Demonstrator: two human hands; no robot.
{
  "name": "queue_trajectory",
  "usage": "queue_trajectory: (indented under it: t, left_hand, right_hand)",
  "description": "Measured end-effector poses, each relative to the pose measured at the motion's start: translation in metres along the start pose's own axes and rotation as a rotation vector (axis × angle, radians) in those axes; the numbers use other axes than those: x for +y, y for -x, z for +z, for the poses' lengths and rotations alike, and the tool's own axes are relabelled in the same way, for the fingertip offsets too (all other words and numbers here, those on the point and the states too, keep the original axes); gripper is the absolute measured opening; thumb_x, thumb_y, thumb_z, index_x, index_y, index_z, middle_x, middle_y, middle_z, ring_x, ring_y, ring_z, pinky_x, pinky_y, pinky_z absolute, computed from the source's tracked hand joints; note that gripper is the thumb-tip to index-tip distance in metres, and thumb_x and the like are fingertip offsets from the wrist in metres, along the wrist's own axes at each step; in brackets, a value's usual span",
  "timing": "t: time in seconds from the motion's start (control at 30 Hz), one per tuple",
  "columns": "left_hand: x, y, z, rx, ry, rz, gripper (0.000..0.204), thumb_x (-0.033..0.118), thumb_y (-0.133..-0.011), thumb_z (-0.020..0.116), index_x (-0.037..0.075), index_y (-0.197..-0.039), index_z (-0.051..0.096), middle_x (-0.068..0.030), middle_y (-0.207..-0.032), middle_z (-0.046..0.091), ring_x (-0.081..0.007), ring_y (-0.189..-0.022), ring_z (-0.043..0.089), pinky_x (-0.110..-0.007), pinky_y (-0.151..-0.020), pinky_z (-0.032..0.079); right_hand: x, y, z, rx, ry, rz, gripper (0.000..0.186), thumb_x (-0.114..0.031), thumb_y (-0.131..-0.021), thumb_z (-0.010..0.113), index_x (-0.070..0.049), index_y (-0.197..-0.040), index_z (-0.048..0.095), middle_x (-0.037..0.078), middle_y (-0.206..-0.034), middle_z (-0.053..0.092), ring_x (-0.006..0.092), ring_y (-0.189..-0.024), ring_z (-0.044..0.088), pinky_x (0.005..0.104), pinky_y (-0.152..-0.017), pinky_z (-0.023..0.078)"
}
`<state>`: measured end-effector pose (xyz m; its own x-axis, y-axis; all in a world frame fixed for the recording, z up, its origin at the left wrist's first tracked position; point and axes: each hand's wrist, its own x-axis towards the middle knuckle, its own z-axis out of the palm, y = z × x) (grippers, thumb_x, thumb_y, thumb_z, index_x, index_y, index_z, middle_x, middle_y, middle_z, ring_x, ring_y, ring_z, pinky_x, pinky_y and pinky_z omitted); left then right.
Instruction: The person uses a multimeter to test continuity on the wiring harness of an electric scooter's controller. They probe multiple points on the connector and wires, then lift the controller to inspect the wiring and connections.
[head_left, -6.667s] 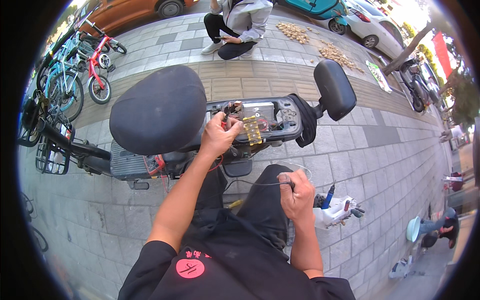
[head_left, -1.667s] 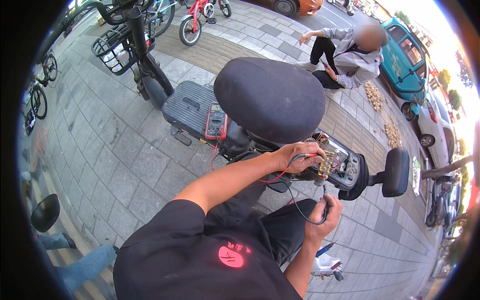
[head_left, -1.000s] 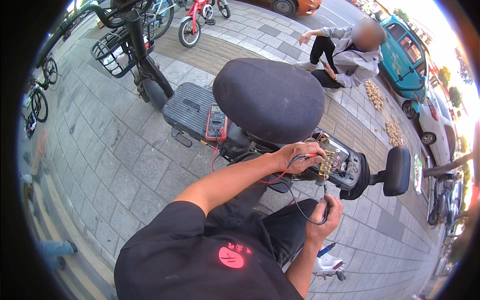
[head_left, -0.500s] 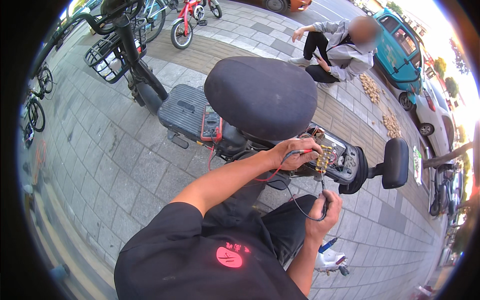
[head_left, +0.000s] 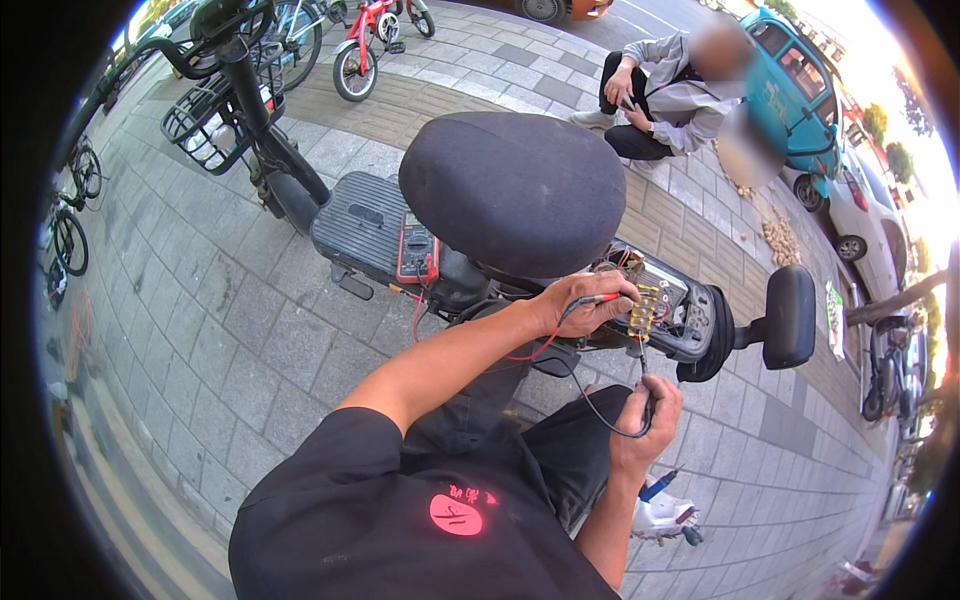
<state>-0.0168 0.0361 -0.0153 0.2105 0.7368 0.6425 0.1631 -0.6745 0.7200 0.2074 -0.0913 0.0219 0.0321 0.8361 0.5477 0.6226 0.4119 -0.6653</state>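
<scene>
My left hand (head_left: 585,312) grips a red-tipped probe (head_left: 603,298) at the yellow terminal strip (head_left: 641,311) in the open rear compartment of a black electric scooter. My right hand (head_left: 645,425) pinches the black probe (head_left: 643,362) from below, its thin metal end at the strip's lower edge; whether either tip touches metal is too small to tell. A red multimeter (head_left: 418,250) lies on the ribbed footboard (head_left: 350,228), leads trailing to my hands. The raised seat cushion (head_left: 512,190) is left of the compartment. A padded backrest (head_left: 789,318) stands to the right.
A person in grey (head_left: 660,100) squats beyond the scooter holding a phone. A white bag of tools (head_left: 660,517) sits by my right knee. Bicycles (head_left: 365,55), a turquoise vehicle (head_left: 800,90), a white car (head_left: 870,210) and piles of small tan objects (head_left: 780,240) surround the paving.
Since the oldest frame, my right hand has brought the black probe up to the terminal strip. In the last second, the squatting person's raised hand came down to the phone; my view shifted slightly.
</scene>
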Motion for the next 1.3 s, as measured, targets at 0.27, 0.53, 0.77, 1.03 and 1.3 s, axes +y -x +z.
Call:
queue_trajectory:
  t: [0.27, 0.53, 0.77, 1.03, 1.3]
  left_hand:
    - [-0.001, 0.0, 0.0, -0.001, 0.001, -0.005, 0.023, 0.025, -0.114, 0.068, 0.006, -0.125, 0.073, -0.0132, -0.119, 0.077, -0.034, -0.112, 0.076, -0.042, -0.098, 0.06]
    - [-0.01, 0.003, 0.008, -0.004, -0.108, 0.015, 0.021, 0.024, -0.113, 0.068, 0.009, -0.127, 0.07, -0.0159, -0.117, 0.073, -0.0385, -0.114, 0.073, -0.046, -0.099, 0.059]
    - [0.003, 0.0, -0.002, -0.028, -0.038, 0.032, 0.025, 0.027, -0.117, 0.063, 0.006, -0.128, 0.071, -0.0136, -0.116, 0.074, -0.0346, -0.111, 0.074, -0.044, -0.095, 0.058]
    - [0.006, -0.002, 0.0, -0.031, -0.02, 0.021, 0.022, 0.025, -0.117, 0.063, 0.006, -0.125, 0.07, -0.0137, -0.116, 0.074, -0.0349, -0.11, 0.074, -0.044, -0.095, 0.057]
    - [0.006, 0.003, -0.003, -0.048, -0.038, -0.016, 0.027, 0.029, -0.117, 0.063, 0.006, -0.128, 0.071, -0.0147, -0.118, 0.074, -0.0358, -0.115, 0.074, -0.044, -0.098, 0.058]
  right_hand:
    - [0.0, -0.001, 0.002, 0.011, -0.009, 0.011, 0.016, 0.006, -0.099, 0.071, 0.003, -0.114, 0.075, 0.019, -0.116, 0.073, 0.0336, -0.107, 0.072, 0.0428, -0.097, 0.058]
    - [0.008, 0.002, -0.002, -0.016, 0.027, -0.017, 0.019, 0.007, -0.097, 0.066, 0.004, -0.113, 0.073, 0.022, -0.114, 0.073, 0.039, -0.108, 0.071, 0.0471, -0.1, 0.056]
    - [0.007, 0.0, 0.002, 0.006, -0.011, -0.024, 0.017, 0.008, -0.096, 0.064, 0.003, -0.112, 0.07, 0.018, -0.113, 0.067, 0.0327, -0.104, 0.068, 0.0413, -0.096, 0.056]
    - [0.005, -0.005, -0.001, 0.011, -0.012, -0.061, 0.019, 0.011, -0.094, 0.066, 0.004, -0.11, 0.072, 0.02, -0.111, 0.07, 0.036, -0.101, 0.07, 0.0446, -0.092, 0.057]
    - [0.001, -0.004, -0.002, 0.007, -0.009, -0.069, 0.02, 0.01, -0.093, 0.066, 0.004, -0.111, 0.072, 0.02, -0.112, 0.071, 0.0371, -0.102, 0.07, 0.0452, -0.093, 0.057]
